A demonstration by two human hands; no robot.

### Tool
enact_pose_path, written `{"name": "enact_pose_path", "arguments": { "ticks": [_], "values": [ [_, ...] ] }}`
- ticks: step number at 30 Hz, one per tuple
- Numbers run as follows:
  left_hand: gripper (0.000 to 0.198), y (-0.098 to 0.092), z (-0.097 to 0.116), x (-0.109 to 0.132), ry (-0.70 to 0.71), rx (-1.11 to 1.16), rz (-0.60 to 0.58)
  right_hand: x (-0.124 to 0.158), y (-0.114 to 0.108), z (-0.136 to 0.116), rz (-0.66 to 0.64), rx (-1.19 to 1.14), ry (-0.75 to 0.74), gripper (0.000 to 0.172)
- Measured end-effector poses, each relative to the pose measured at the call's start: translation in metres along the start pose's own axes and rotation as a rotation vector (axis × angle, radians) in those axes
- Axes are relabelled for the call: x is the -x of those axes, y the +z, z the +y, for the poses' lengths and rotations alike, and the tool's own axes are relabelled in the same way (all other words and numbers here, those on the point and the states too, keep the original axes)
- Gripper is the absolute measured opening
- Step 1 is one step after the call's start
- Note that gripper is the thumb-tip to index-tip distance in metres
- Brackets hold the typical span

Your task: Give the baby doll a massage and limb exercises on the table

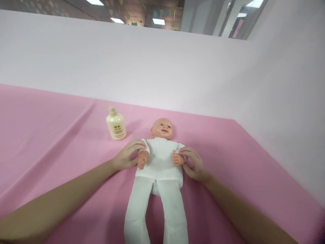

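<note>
A baby doll (159, 159) with a bare plastic head and a white cloth body lies on its back, head away from me, its feet beyond the lower edge of the view. My left hand (129, 155) holds the doll's arm on the left side, fingers over the white sleeve and thumb below. On the other side, my right hand (195, 164) grips the opposite arm near its plastic wrist. Both plastic doll hands rest over the torso. My fingertips are partly hidden behind the doll's arms.
A cream pump bottle (116, 125) with a dark printed label stands left of the doll's head. Beneath everything is a pink cloth (76, 149) with a few folds. A white wall (127, 64) borders it at the back and right, with a window (152, 13) above.
</note>
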State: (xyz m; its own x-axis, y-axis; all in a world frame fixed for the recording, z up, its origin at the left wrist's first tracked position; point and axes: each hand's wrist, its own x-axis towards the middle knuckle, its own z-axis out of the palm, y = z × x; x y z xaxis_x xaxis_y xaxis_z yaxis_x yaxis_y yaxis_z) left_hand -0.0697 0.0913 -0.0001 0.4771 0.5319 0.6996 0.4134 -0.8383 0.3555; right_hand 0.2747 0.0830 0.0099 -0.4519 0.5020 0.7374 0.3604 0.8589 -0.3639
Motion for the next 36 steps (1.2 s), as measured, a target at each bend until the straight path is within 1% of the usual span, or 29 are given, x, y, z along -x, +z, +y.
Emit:
{"name": "enact_pose_path", "arguments": {
  "ticks": [2, 8, 12, 14, 16, 17, 21, 22, 24, 26, 28, 30, 36],
  "values": [
    [0.034, -0.003, 0.001, 0.001, 0.045, 0.028, -0.022, -0.001, -0.002, -0.002, -0.017, -0.036, -0.073, 0.044],
    [0.026, -0.005, 0.004, 0.006, 0.056, 0.038, -0.151, -0.002, -0.003, -0.005, -0.121, 0.018, -0.184, 0.036],
    [0.032, -0.004, 0.003, 0.005, 0.054, 0.023, -0.157, -0.001, -0.002, -0.004, -0.124, 0.02, -0.152, 0.036],
    [0.036, -0.003, 0.001, 0.005, 0.02, 0.013, -0.117, 0.001, -0.001, -0.003, -0.095, 0.004, -0.118, 0.037],
    [0.038, 0.0, -0.002, 0.005, -0.051, 0.007, -0.032, 0.003, 0.0, -0.001, -0.053, -0.005, -0.063, 0.036],
    [0.038, 0.001, -0.004, 0.004, -0.112, 0.003, 0.019, 0.004, 0.002, 0.001, -0.029, -0.005, -0.019, 0.035],
    [0.037, 0.009, -0.013, 0.002, -0.461, -0.002, 0.196, 0.005, 0.008, 0.01, 0.091, 0.009, 0.221, 0.028],
    [0.036, 0.011, -0.016, 0.001, -0.522, 0.017, 0.228, 0.005, 0.009, 0.013, 0.123, 0.006, 0.278, 0.027],
    [0.035, 0.013, -0.023, -0.001, -0.58, 0.088, 0.261, 0.004, 0.011, 0.019, 0.169, -0.027, 0.391, 0.027],
    [0.036, 0.015, -0.03, -0.001, -0.596, 0.156, 0.236, 0.002, 0.012, 0.026, 0.196, -0.098, 0.516, 0.031],
    [0.04, 0.015, -0.034, -0.002, -0.607, 0.167, 0.178, 0.0, 0.012, 0.031, 0.209, -0.167, 0.61, 0.036],
    [0.043, 0.015, -0.037, -0.003, -0.605, 0.122, 0.127, -0.001, 0.011, 0.035, 0.208, -0.198, 0.656, 0.04],
    [0.054, 0.013, -0.036, -0.005, -0.621, -0.033, 0.032, 0.001, 0.009, 0.042, 0.152, -0.193, 0.754, 0.047]
  ]
}}
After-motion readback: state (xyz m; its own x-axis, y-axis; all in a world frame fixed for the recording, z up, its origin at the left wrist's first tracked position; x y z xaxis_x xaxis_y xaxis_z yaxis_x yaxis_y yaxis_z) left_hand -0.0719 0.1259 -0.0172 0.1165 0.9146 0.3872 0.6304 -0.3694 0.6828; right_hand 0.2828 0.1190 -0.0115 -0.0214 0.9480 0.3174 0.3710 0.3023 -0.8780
